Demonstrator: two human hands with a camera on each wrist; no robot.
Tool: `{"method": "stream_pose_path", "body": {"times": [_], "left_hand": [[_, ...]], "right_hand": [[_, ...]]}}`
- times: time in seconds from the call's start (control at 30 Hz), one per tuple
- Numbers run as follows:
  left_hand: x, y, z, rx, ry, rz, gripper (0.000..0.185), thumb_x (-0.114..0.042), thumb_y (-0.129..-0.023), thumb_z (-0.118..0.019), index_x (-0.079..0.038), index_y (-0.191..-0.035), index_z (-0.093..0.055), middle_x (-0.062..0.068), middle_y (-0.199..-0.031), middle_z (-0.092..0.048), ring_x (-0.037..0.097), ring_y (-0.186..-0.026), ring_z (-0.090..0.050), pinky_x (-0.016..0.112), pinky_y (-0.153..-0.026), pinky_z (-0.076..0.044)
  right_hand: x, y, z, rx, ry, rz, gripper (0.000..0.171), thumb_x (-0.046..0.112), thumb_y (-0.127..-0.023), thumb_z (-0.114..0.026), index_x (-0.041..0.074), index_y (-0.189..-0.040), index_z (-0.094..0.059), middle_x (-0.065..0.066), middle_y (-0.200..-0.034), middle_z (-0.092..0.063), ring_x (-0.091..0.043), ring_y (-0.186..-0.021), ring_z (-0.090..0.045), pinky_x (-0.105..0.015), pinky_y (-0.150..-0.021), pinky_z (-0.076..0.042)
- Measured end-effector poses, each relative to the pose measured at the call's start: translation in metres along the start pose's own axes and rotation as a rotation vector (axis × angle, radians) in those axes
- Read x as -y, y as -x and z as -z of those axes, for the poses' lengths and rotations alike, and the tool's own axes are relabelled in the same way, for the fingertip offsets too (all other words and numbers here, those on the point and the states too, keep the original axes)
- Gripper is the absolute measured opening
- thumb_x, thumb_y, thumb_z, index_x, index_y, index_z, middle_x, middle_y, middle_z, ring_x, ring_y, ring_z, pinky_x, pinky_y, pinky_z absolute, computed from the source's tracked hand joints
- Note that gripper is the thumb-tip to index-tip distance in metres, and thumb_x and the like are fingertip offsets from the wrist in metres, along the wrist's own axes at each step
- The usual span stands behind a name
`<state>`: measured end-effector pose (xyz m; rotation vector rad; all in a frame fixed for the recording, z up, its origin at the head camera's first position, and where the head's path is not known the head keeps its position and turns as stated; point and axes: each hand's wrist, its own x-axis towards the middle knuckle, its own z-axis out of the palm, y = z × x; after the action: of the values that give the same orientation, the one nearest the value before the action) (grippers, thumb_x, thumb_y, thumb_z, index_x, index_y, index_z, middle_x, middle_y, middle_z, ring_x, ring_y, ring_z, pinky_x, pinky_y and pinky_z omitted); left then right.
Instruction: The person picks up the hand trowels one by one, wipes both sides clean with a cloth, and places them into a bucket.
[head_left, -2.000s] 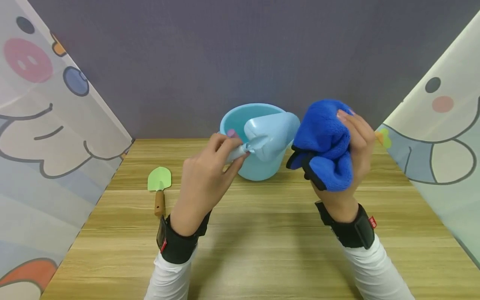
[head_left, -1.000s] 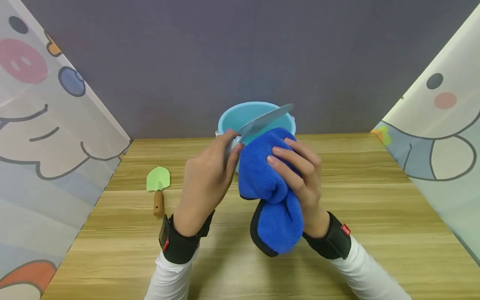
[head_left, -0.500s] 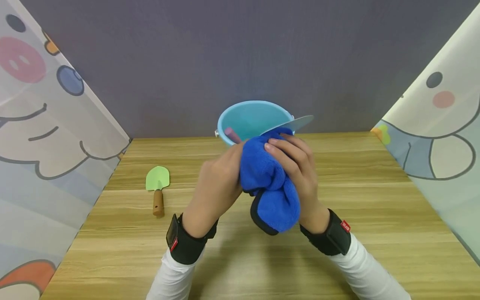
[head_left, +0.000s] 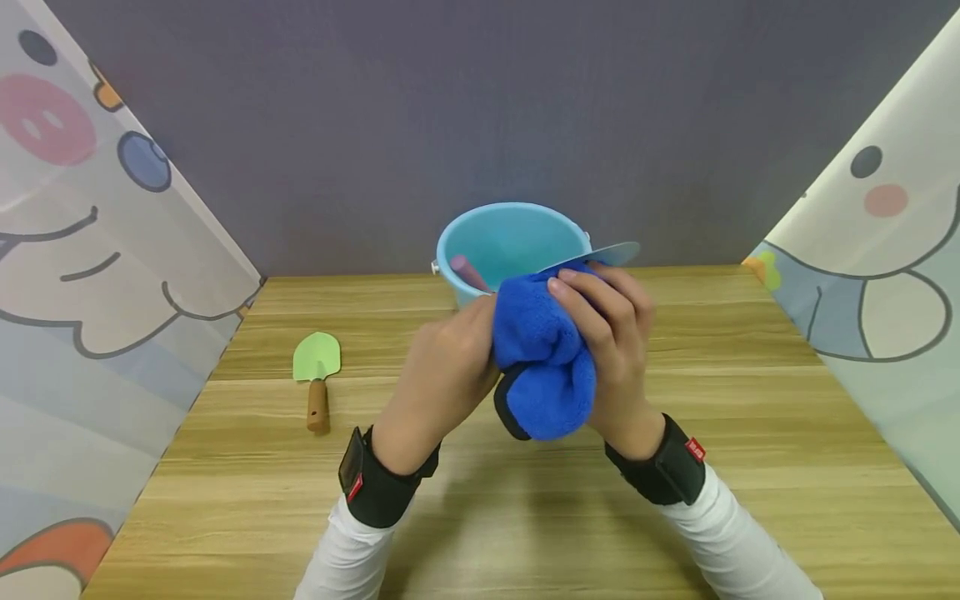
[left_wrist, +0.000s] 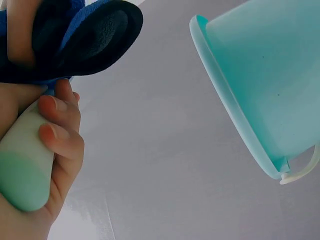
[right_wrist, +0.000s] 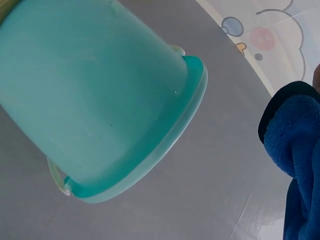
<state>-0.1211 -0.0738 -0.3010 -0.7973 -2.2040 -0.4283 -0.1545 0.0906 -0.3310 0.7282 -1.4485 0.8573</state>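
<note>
My left hand grips the pale handle of a light blue hand shovel; in the left wrist view the shovel handle fades from white to green. The grey-blue blade tip sticks out to the right, edge-on. A blue towel with black edging is bunched around the blade near its handle end, and my right hand holds it there. The towel hides most of the blade. Both hands are raised in front of a light blue bucket, in which a pink rod-like handle leans.
A small trowel with a green blade and wooden handle lies on the wooden table to the left. A grey partition stands behind the bucket, with cartoon-printed panels on both sides.
My right hand has brought the towel left onto the shovel, whose blade has turned from face-up to edge-on. Since half a second ago, both hands have shifted slightly to the right.
</note>
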Motion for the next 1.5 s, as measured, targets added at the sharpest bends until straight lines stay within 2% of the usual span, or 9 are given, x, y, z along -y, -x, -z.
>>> {"method": "stream_pose_path", "body": {"times": [0.2,0.4,0.6,0.73,0.87,1.03,1.2,1.4,1.5], "left_hand": [[-0.001,-0.001,-0.002,0.009,0.015,-0.009,0.016,0.003,-0.089,-0.069,-0.005,-0.098,-0.060,0.004,-0.084,-0.066,0.015,-0.064,-0.061,0.031,-0.050,-0.048],[-0.001,-0.001,-0.003,0.014,0.001,-0.023,0.011,-0.003,-0.092,-0.068,-0.005,-0.099,-0.061,0.003,-0.083,-0.067,0.013,-0.061,-0.060,0.030,-0.049,-0.048],[-0.002,0.000,-0.005,0.019,-0.006,-0.017,0.008,-0.007,-0.096,-0.066,-0.005,-0.103,-0.062,0.003,-0.086,-0.069,0.013,-0.061,-0.060,0.030,-0.050,-0.048],[-0.002,0.001,-0.007,0.041,0.000,-0.010,0.015,-0.011,-0.098,-0.065,-0.003,-0.110,-0.063,0.005,-0.092,-0.071,0.015,-0.066,-0.066,0.031,-0.053,-0.052],[-0.002,0.000,-0.008,0.067,0.009,-0.008,0.023,-0.013,-0.098,-0.065,-0.002,-0.118,-0.063,0.006,-0.095,-0.073,0.016,-0.069,-0.069,0.032,-0.056,-0.054],[-0.003,-0.002,-0.008,0.076,0.002,-0.005,0.025,-0.015,-0.099,-0.065,-0.001,-0.120,-0.064,0.007,-0.096,-0.075,0.017,-0.074,-0.073,0.031,-0.058,-0.057],[-0.004,-0.002,-0.010,0.061,-0.005,-0.001,0.028,-0.017,-0.100,-0.065,-0.001,-0.122,-0.064,0.008,-0.098,-0.076,0.017,-0.075,-0.074,0.031,-0.057,-0.056],[-0.004,-0.002,-0.013,0.053,-0.012,0.000,0.029,-0.020,-0.098,-0.068,-0.003,-0.121,-0.065,0.006,-0.097,-0.075,0.017,-0.075,-0.074,0.030,-0.056,-0.056],[-0.003,-0.003,-0.014,0.055,-0.015,-0.008,0.032,-0.021,-0.096,-0.072,-0.003,-0.122,-0.065,0.006,-0.097,-0.075,0.016,-0.076,-0.074,0.029,-0.056,-0.056]], "right_hand": [[-0.003,-0.003,0.001,-0.044,0.064,-0.005,0.035,0.041,-0.106,-0.049,0.010,-0.114,-0.065,-0.012,-0.118,-0.058,-0.032,-0.116,-0.048,-0.044,-0.105,-0.037],[-0.003,-0.008,0.001,-0.108,0.131,-0.007,0.041,0.043,-0.104,-0.050,0.007,-0.105,-0.070,-0.012,-0.109,-0.054,-0.031,-0.110,-0.044,-0.050,-0.094,-0.032],[-0.005,-0.010,0.003,-0.094,0.108,-0.026,0.036,0.038,-0.103,-0.055,0.006,-0.106,-0.070,-0.015,-0.105,-0.054,-0.035,-0.105,-0.043,-0.050,-0.092,-0.031],[-0.007,-0.011,0.004,-0.088,0.100,-0.039,0.036,0.040,-0.102,-0.057,0.006,-0.108,-0.069,-0.016,-0.106,-0.055,-0.036,-0.104,-0.043,-0.049,-0.091,-0.031],[-0.010,-0.014,0.004,-0.124,0.117,-0.044,0.043,0.046,-0.101,-0.056,0.004,-0.106,-0.068,-0.017,-0.105,-0.055,-0.038,-0.101,-0.044,-0.052,-0.088,-0.032],[-0.011,-0.019,0.003,-0.179,0.134,-0.053,0.050,0.050,-0.102,-0.052,0.003,-0.104,-0.067,-0.018,-0.103,-0.054,-0.040,-0.097,-0.044,-0.052,-0.086,-0.033],[-0.011,-0.024,0.004,-0.194,0.138,-0.060,0.052,0.052,-0.102,-0.050,0.002,-0.103,-0.065,-0.017,-0.102,-0.053,-0.041,-0.097,-0.044,-0.050,-0.087,-0.033],[-0.014,-0.025,0.007,-0.206,0.113,-0.099,0.057,0.058,-0.099,-0.052,0.002,-0.105,-0.063,-0.019,-0.104,-0.052,-0.043,-0.101,-0.050,-0.041,-0.095,-0.039],[-0.016,-0.026,0.009,-0.212,0.100,-0.122,0.062,0.063,-0.096,-0.053,0.002,-0.106,-0.062,-0.020,-0.104,-0.050,-0.043,-0.102,-0.050,-0.041,-0.098,-0.041]]}}
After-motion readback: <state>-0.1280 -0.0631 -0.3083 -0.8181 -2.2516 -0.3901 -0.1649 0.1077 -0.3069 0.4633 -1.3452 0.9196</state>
